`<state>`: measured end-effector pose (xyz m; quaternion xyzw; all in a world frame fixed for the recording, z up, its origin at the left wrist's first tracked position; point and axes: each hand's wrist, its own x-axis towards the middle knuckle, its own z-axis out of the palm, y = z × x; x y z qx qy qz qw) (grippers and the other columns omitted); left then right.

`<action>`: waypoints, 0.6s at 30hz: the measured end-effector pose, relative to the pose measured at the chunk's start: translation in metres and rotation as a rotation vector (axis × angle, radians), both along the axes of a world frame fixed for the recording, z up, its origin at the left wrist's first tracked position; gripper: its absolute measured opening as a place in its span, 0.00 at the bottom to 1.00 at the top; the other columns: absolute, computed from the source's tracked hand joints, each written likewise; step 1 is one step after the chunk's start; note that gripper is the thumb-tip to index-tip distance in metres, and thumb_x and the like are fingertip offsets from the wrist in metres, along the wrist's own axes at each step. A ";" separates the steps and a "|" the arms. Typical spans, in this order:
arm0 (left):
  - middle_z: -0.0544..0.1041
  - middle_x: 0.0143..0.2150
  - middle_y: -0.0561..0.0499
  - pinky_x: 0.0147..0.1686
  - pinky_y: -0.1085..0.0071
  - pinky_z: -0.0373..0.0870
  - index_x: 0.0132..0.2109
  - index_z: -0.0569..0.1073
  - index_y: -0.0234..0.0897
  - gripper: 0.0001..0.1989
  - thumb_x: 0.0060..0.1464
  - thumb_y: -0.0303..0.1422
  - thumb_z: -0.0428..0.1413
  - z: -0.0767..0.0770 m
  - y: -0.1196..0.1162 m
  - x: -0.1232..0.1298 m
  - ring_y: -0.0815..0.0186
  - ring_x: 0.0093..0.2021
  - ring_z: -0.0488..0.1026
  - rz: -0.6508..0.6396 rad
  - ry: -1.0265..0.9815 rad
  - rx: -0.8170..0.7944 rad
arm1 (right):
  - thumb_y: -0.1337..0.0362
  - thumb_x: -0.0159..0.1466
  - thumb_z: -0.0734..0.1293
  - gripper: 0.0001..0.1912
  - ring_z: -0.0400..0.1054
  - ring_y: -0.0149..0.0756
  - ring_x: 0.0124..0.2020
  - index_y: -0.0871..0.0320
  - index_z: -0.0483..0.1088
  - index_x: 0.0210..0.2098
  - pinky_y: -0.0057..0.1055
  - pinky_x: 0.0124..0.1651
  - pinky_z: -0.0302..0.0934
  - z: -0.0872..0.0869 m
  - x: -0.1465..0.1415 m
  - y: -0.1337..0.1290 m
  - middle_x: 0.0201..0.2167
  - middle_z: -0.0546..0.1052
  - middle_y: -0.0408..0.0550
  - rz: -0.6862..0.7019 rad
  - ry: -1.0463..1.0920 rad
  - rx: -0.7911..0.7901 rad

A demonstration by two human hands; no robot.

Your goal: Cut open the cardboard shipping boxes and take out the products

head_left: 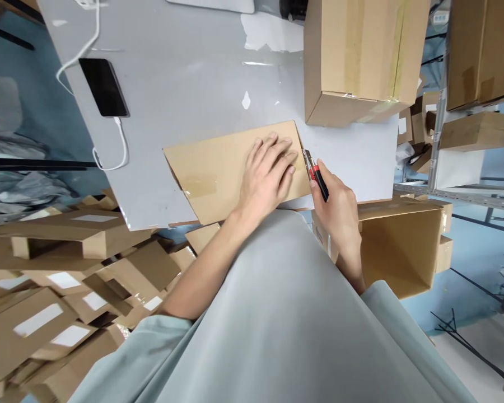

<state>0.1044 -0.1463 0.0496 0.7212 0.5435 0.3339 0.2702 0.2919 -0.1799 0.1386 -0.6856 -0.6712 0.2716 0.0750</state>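
A flat-lying cardboard box (218, 168) rests at the near edge of the grey table (172, 78). My left hand (266, 173) lies on its top with the fingers stretched out, toward the box's right end. In my right hand (336, 204) is a box cutter (319, 180) with a red and black handle, the fingers wrapped round it. Its metal tip touches or nearly touches the right edge of the box; the exact contact is too small to tell. A strip of clear tape shows on the box's lower left.
A large taped carton (361, 56) stands at the table's back right. A phone (103, 88) with a white cable lies at the left. Below right is an open carton (399, 252); many cardboard boxes (29, 330) are heaped at lower left. Metal shelving (439, 134) stands right.
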 end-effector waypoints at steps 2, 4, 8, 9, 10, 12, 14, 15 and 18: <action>0.78 0.75 0.47 0.87 0.40 0.48 0.69 0.78 0.52 0.21 0.78 0.50 0.54 -0.001 -0.001 0.000 0.47 0.84 0.63 0.011 0.007 -0.002 | 0.58 0.82 0.58 0.32 0.81 0.57 0.61 0.49 0.65 0.82 0.50 0.64 0.74 0.000 -0.001 0.005 0.61 0.85 0.56 0.019 -0.001 -0.010; 0.77 0.76 0.47 0.87 0.40 0.48 0.69 0.79 0.52 0.21 0.78 0.49 0.54 -0.001 -0.002 -0.001 0.47 0.84 0.63 0.010 0.011 0.000 | 0.59 0.82 0.58 0.32 0.81 0.56 0.60 0.48 0.64 0.83 0.49 0.62 0.75 0.000 -0.001 0.009 0.59 0.86 0.55 0.037 -0.010 -0.020; 0.78 0.76 0.48 0.87 0.40 0.48 0.69 0.78 0.54 0.20 0.77 0.48 0.56 -0.001 -0.003 0.000 0.46 0.84 0.62 0.015 0.014 -0.004 | 0.59 0.81 0.58 0.33 0.81 0.57 0.56 0.50 0.61 0.84 0.50 0.59 0.75 0.002 -0.003 0.014 0.59 0.85 0.58 0.071 -0.062 -0.051; 0.78 0.76 0.48 0.87 0.40 0.48 0.69 0.78 0.54 0.20 0.77 0.48 0.56 -0.001 -0.003 0.000 0.46 0.84 0.62 0.015 0.015 -0.005 | 0.59 0.81 0.59 0.33 0.82 0.57 0.55 0.51 0.61 0.84 0.50 0.58 0.75 0.004 -0.004 0.014 0.59 0.85 0.59 0.077 -0.082 -0.064; 0.77 0.76 0.48 0.87 0.40 0.48 0.69 0.78 0.54 0.20 0.77 0.48 0.56 -0.002 -0.003 0.000 0.46 0.84 0.62 0.015 0.014 -0.003 | 0.59 0.81 0.59 0.33 0.82 0.57 0.54 0.52 0.61 0.84 0.49 0.58 0.75 0.005 -0.005 0.014 0.58 0.85 0.59 0.081 -0.101 -0.077; 0.77 0.76 0.48 0.87 0.41 0.48 0.69 0.78 0.54 0.19 0.77 0.46 0.56 -0.003 -0.004 0.000 0.46 0.84 0.62 0.013 0.013 0.011 | 0.60 0.82 0.58 0.32 0.83 0.56 0.52 0.54 0.62 0.83 0.49 0.57 0.75 0.009 -0.010 0.015 0.54 0.86 0.60 0.082 -0.132 -0.093; 0.77 0.77 0.47 0.86 0.41 0.48 0.69 0.78 0.53 0.19 0.78 0.46 0.56 -0.005 -0.004 0.000 0.47 0.84 0.63 0.010 0.022 0.029 | 0.60 0.83 0.57 0.31 0.84 0.56 0.50 0.57 0.62 0.83 0.48 0.56 0.75 0.013 -0.019 0.019 0.49 0.87 0.60 0.084 -0.156 -0.096; 0.76 0.77 0.47 0.86 0.41 0.49 0.69 0.78 0.52 0.19 0.79 0.45 0.55 -0.005 -0.004 0.000 0.47 0.84 0.62 0.006 0.033 0.036 | 0.60 0.84 0.56 0.31 0.84 0.56 0.50 0.59 0.62 0.82 0.47 0.56 0.76 0.016 -0.024 0.023 0.48 0.87 0.60 0.087 -0.173 -0.102; 0.76 0.78 0.45 0.86 0.42 0.50 0.71 0.77 0.49 0.21 0.81 0.45 0.52 -0.007 -0.003 -0.003 0.48 0.85 0.62 -0.011 0.088 0.048 | 0.61 0.85 0.54 0.30 0.84 0.57 0.53 0.65 0.61 0.81 0.47 0.57 0.75 0.028 -0.042 0.035 0.50 0.87 0.65 0.096 -0.262 -0.162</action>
